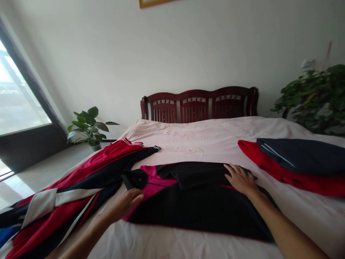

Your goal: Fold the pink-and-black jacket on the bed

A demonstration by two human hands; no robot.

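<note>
A black and pink long-sleeved collared top (pixel 199 208) lies sideways on the bed, with one black sleeve folded across its body. At its collar end on the left, my left hand (pixel 129 201) has its fingers curled together on the edge of the fabric. My right hand (pixel 241 180) rests on the sleeve at the other end, palm down with fingers apart. The collar (pixel 137 178) sticks up just beyond my left fingers. The fingertips of my left hand are partly hidden.
Red, navy and white sportswear (pixel 81 194) lies in a heap on the left. Folded navy clothing (pixel 309 154) sits on red clothing (pixel 291 180) at the right. The pink bedsheet (pixel 183 140) reaches a wooden headboard (pixel 199 106). Potted plants (pixel 90 126) flank the bed.
</note>
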